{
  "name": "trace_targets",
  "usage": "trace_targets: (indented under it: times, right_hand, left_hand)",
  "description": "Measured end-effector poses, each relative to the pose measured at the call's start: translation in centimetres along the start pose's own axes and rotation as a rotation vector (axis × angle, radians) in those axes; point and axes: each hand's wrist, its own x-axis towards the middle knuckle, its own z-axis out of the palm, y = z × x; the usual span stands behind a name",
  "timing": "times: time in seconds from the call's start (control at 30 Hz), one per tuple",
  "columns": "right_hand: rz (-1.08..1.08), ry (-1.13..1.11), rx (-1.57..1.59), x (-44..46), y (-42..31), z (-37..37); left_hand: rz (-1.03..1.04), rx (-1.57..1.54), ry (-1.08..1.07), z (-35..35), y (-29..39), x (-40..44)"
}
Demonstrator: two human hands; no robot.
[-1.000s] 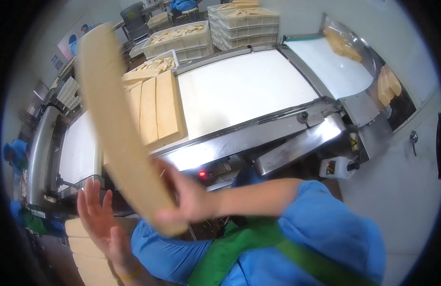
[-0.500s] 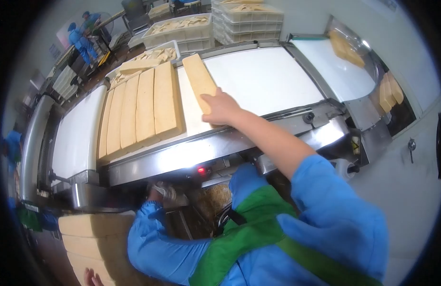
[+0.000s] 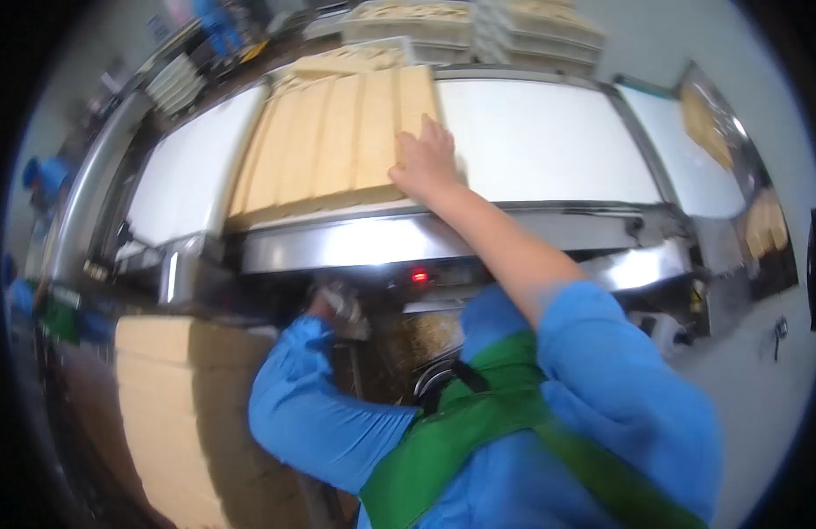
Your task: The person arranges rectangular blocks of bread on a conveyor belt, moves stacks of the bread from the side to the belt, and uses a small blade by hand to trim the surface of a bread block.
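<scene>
A row of several long, pale yellow slabs [image 3: 324, 132] lies side by side on the white belt [image 3: 549, 145]. My right hand [image 3: 425, 163] is closed over the rightmost slab [image 3: 415, 88], which sits against its neighbour, with no clear gap showing between them. The fingers reach across its top and right edge. My left hand is out of the frame. At the lower left stands a stack of similar thick slabs [image 3: 161, 397], beside my bent leg in blue.
A metal rail [image 3: 337, 247] with a red display [image 3: 418, 276] runs along the near side. Behind the belt are white crates of pale pieces [image 3: 408, 31]. More slabs [image 3: 707, 128] lie at the right. People in blue [image 3: 216, 26] are at the far left.
The slab in my right hand has moved left against the row, closing the gap. My left hand, at the lower edge before, has left the view. The camera view has shifted.
</scene>
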Motion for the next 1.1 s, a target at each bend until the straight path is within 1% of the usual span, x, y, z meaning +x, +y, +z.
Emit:
trace_targets:
  times: [0.03,0.07,0.1,0.17,0.2,0.23,0.27,0.3,0.33,0.37,0.43,0.47,0.5,0.57,0.63,0.67,0.77,0.8,0.9,0.93,1.0,1.03,1.07,1.1]
  right_hand:
    - [-0.149,0.162,0.05,0.0,-1.4,0.8]
    - [-0.256,0.095,0.201,-0.1,-3.8,1.1]
    - [-0.359,0.024,0.352,-0.8,-6.2,1.5]
    - [-0.562,-0.131,0.653,-2.6,-11.7,1.4]
    - [-0.642,-0.187,0.742,-3.7,-14.4,1.6]
    - [-0.723,-0.242,0.83,-4.8,-17.1,1.7]
    - [-0.766,-0.349,0.901,-5.8,-19.4,1.5]
    - [-0.808,-0.453,0.959,-6.7,-21.7,1.2]
    - [-0.836,-0.576,0.971,-7.5,-23.7,1.1]
    - [-0.863,-0.577,0.997,-8.1,-25.6,1.2]
    - [-0.873,-0.45,0.942,-8.7,-29.3,2.6]
    - [-0.819,-0.391,0.909,-8.7,-30.7,3.9]
    - [-0.746,-0.428,0.816,-7.8,-32.0,4.0]
    - [-0.641,-0.555,0.763,-5.8,-33.9,5.1]
    - [-0.664,-0.534,0.684,-6.2,-35.0,6.4]
    - [-0.675,-0.522,0.641,-6.5,-35.5,6.9]
    - [-0.632,-0.48,0.664,-7.0,-35.5,6.4]
    - [-0.621,-0.491,0.648,-6.9,-35.5,6.2]
    - [-0.633,-0.449,0.66,-7.1,-35.4,6.5]
    - [-0.622,-0.492,0.665,-7.1,-35.4,6.5]
    - [-0.649,-0.423,0.685,-7.3,-35.3,6.6]
    - [-0.659,-0.388,0.695,-7.5,-35.1,6.6]
    - [-0.633,-0.405,0.717,-7.8,-35.1,6.1]
    - [-0.678,-0.342,0.715,-8.1,-35.0,5.6]
  left_hand:
    - [0.004,0.045,0.017,0.2,1.4,-1.3]
    - [-0.07,0.178,-0.16,-0.1,-3.9,1.0]
    - [0.13,-0.058,0.04,1.3,-9.0,2.8]
    - [-0.064,-0.252,0.108,2.1,2.3,-3.0]
    - [-0.206,-0.444,0.126,1.7,4.5,-3.9]
    - [-0.248,-0.551,0.093,1.4,4.3,-4.2]
    - [-0.294,-0.656,0.065,1.1,4.0,-4.4]
    - [-0.342,-0.642,0.074,1.0,4.6,-4.5]
    - [-0.358,-0.652,0.053,1.0,4.0,-4.2]
    - [-0.233,-0.6,0.099,2.0,-0.3,-3.3]
    - [-0.169,-0.664,0.102,2.4,-0.2,-3.1]
    - [-0.163,-0.724,0.08,2.5,-0.5,-3.0]
    - [-0.157,-0.786,0.058,2.5,-0.8,-2.9]
    - [-0.151,-0.869,0.027,3.2,-0.9,-2.7]
    - [-0.15,-0.905,-0.014,3.0,0.1,-2.6]
    - [-0.229,-0.955,-0.066,2.6,1.0,-2.6]
    - [-0.291,-0.674,0.053,2.9,1.6,-2.8]
    - [-0.193,-0.507,0.054,2.8,3.4,-3.2]
    - [-0.066,0.192,-0.143,1.4,6.8,-2.7]
    - [-0.091,0.192,-0.128,1.7,7.2,-2.5]
    - [-0.138,0.188,-0.099,2.1,7.8,-2.6]
    - [-0.127,0.161,-0.082,2.0,7.5,-2.9]
    - [-0.117,0.135,-0.059,2.0,6.9,-3.2]
    - [-0.108,0.113,-0.033,2.0,6.2,-3.5]
